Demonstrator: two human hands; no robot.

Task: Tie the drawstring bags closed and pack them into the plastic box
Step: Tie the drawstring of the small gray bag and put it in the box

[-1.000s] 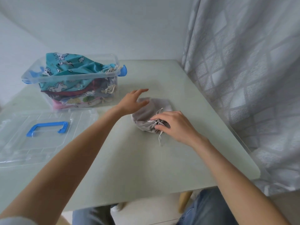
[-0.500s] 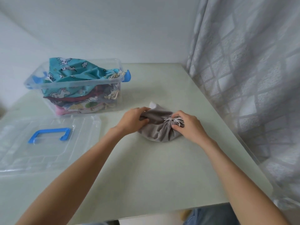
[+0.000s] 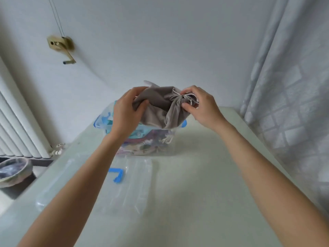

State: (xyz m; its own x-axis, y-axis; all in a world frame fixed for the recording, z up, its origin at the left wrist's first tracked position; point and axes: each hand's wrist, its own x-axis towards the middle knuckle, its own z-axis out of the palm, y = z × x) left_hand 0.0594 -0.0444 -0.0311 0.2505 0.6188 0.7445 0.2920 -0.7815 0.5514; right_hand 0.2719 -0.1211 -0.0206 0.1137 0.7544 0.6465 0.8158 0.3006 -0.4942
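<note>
A grey drawstring bag [image 3: 160,109] with a white cord hangs in the air just above the clear plastic box [image 3: 151,147]. My left hand [image 3: 126,113] grips the bag's left end. My right hand [image 3: 199,106] pinches its gathered, tied neck on the right. The box has blue latches and holds several patterned bags, a teal one on top. Most of the box's top is hidden behind the grey bag and my left hand.
The clear lid with a blue handle [image 3: 116,175] lies on the pale green table [image 3: 195,175] in front of the box. A grey curtain [image 3: 293,104] hangs along the right. A radiator [image 3: 16,125] and a lined bin [image 3: 12,172] stand at the left.
Both hands took hold of the grey bag on the table, lifted it and carried it left to above the box. The camera tilted up.
</note>
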